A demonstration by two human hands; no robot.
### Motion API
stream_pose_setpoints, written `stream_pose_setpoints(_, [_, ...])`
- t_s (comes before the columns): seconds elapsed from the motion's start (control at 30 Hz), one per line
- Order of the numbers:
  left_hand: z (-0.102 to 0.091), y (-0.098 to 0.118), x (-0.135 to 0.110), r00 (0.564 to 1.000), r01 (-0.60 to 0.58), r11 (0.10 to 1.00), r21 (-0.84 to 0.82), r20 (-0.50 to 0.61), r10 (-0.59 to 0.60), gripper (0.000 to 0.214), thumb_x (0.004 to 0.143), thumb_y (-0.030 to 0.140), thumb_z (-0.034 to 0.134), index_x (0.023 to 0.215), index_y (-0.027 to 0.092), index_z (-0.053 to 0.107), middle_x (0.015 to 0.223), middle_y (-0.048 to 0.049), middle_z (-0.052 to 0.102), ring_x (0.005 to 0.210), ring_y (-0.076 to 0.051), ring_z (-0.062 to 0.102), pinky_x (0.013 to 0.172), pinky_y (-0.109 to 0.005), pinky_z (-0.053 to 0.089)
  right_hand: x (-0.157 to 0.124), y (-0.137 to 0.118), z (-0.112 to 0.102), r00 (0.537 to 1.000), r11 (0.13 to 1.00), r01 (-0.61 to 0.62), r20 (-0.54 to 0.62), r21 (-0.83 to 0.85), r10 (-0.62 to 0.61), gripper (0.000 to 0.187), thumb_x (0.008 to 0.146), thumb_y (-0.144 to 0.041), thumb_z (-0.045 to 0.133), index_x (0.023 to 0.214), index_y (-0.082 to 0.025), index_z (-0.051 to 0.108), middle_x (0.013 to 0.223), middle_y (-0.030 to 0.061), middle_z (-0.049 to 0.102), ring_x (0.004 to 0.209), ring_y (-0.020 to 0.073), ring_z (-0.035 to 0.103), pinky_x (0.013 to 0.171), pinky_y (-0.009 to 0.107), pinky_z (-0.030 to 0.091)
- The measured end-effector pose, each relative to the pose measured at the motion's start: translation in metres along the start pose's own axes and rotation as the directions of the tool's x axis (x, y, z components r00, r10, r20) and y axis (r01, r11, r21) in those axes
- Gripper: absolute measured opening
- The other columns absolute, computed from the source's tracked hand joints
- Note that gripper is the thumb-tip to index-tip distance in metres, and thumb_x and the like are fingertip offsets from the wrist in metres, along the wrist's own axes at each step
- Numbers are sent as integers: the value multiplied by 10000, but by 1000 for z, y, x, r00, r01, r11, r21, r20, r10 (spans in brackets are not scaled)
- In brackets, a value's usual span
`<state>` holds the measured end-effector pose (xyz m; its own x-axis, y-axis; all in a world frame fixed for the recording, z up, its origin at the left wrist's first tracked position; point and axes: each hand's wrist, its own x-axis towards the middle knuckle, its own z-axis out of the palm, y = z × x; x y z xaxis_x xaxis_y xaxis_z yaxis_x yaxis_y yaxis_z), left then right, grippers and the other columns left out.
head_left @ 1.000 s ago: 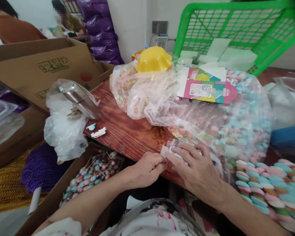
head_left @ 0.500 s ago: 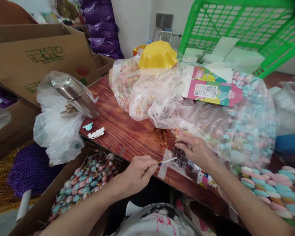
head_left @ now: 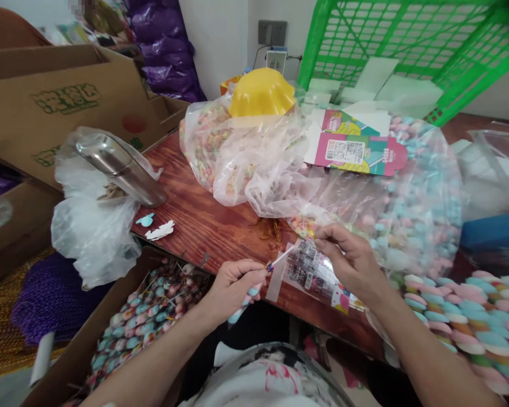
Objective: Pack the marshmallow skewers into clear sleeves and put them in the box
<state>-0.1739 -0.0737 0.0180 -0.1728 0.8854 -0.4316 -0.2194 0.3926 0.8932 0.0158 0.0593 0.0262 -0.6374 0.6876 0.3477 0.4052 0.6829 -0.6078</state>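
My left hand (head_left: 236, 287) is closed around a marshmallow skewer near the table's front edge. Its white stick (head_left: 283, 258) points up and right from my fingertips, with a small dark blue and gold tie at its base. Pink and blue marshmallow (head_left: 240, 310) shows below my fingers. My right hand (head_left: 351, 257) is pinched above a clear printed plastic bag (head_left: 306, 272); whatever its fingertips hold is too small to tell. Just beyond them lie small colourful candies (head_left: 302, 226), with thin gold ties (head_left: 272, 230) to their left.
Large clear bags of marshmallows (head_left: 424, 203) and a yellow bowl (head_left: 262, 93) fill the back. A steel flask (head_left: 123, 169) stands left. Below it, a carton holds finished-looking skewers (head_left: 139, 322). Loose marshmallows (head_left: 470, 316) lie right, below a green crate (head_left: 373, 34).
My right hand has moved right, away from the stick's tip. The left hand has risen slightly and turned, so the stick tilts more steeply and marshmallow shows beneath. The view has shifted a little.
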Motion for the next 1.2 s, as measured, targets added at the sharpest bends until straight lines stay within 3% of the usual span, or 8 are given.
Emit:
stream_pose_setpoints(0.2, [53, -1, 15, 962, -214, 977, 4, 173, 210, 297, 795, 345, 585, 582, 139, 561, 511, 42, 413, 439, -40, 315, 413, -172, 254, -48, -38, -3, 984, 991, 127, -135, 52, -119, 313, 872, -81, 462, 1082, -221, 647, 800, 41, 610, 739, 158, 570, 646, 276, 467])
stream_pose_setpoints(0.57, [106, 2, 9, 932, -245, 967, 70, 291, 215, 251, 777, 368, 650, 675, 139, 671, 584, 15, 500, 499, -64, 397, 466, -188, 331, -102, -19, -16, 952, 999, -7, -305, 47, 21, 460, 842, -36, 471, 1227, -259, 587, 817, 34, 651, 725, 157, 601, 659, 292, 500])
stream_pose_setpoints(0.7, [114, -2, 12, 951, -175, 983, 56, 268, 154, 326, 770, 410, 669, 615, 128, 617, 551, 31, 464, 445, -41, 358, 414, -177, 272, -119, -20, -10, 841, 986, -81, -521, 143, 144, 563, 822, -73, 570, 1349, -232, 452, 822, 20, 657, 721, 144, 611, 676, 275, 512])
stream_pose_setpoints(0.77, [115, -3, 14, 939, -224, 971, 78, 282, 194, 326, 775, 403, 667, 616, 121, 625, 589, 16, 491, 465, -48, 387, 422, -184, 290, -126, -21, -7, 784, 956, -132, -562, 262, 262, 436, 807, -106, 619, 1222, -219, 547, 822, 12, 657, 716, 132, 612, 672, 255, 512])
stream_pose_setpoints(0.87, [118, 0, 14, 865, -417, 897, 146, 367, 343, 283, 819, 346, 628, 642, 127, 656, 633, -9, 536, 554, -81, 459, 517, -212, 369, -130, -21, -8, 799, 855, -234, -409, 464, 440, 67, 812, -198, 640, 878, -193, 652, 764, 1, 651, 673, 119, 594, 635, 231, 493])
stream_pose_setpoints(1.0, [123, 6, 11, 754, -583, 795, 171, 478, 450, 275, 836, 311, 610, 635, 134, 671, 639, -32, 584, 635, -112, 514, 634, -246, 416, -130, -9, -19, 818, 524, -369, 0, 768, 576, 179, 768, -326, 680, 717, -160, 638, 623, -12, 603, 556, 102, 523, 534, 219, 435])
stream_pose_setpoints(1.1, [122, 7, 8, 781, -377, 914, 148, 582, 227, 299, 778, 365, 661, 603, 122, 658, 572, -16, 562, 515, -84, 487, 507, -214, 386, -132, 0, -34, 842, 348, -453, 267, 820, 468, 254, 705, -381, 722, 690, -147, 624, 559, -20, 562, 496, 92, 474, 480, 214, 383])
stream_pose_setpoints(1.2, [118, 4, 8, 722, 37, 975, 219, 669, -178, 297, 676, 394, 735, 621, 111, 664, 511, 1, 560, 400, -77, 488, 369, -177, 322, -134, -6, -53, 928, 628, -373, 262, 683, 266, 228, 790, -340, 642, 666, -155, 595, 573, -11, 557, 516, 98, 468, 507, 226, 373])
